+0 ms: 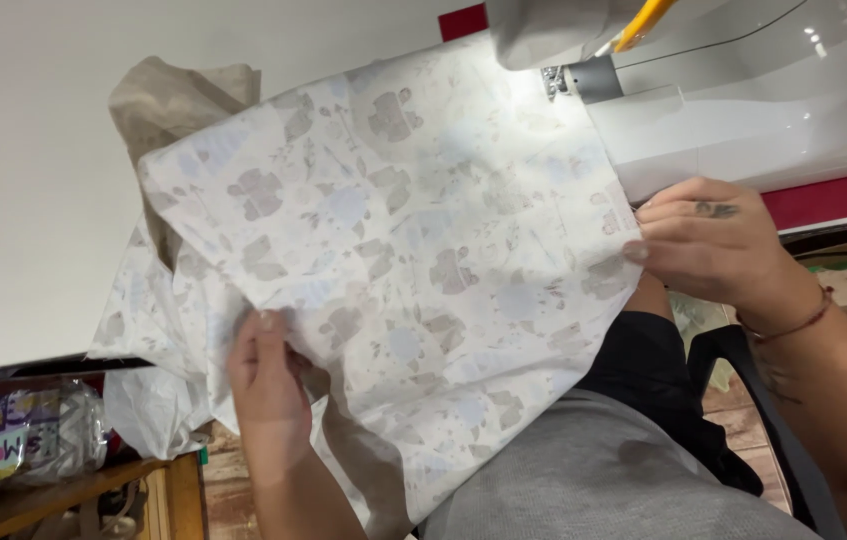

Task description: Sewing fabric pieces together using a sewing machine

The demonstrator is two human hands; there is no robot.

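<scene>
Both hands grip the floral fabric [393, 260], left hand [265, 385] pinching its lower edge, right hand [708, 245] pinching beside the sewing machine [743, 110]; advisable: keep tension even.

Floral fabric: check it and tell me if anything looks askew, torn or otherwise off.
No tear or stain shows. The floral fabric lies skewed across the white table, one corner up by the sewing machine. It bunches into folds under the left hand. The right hand pinches its right edge.
</scene>
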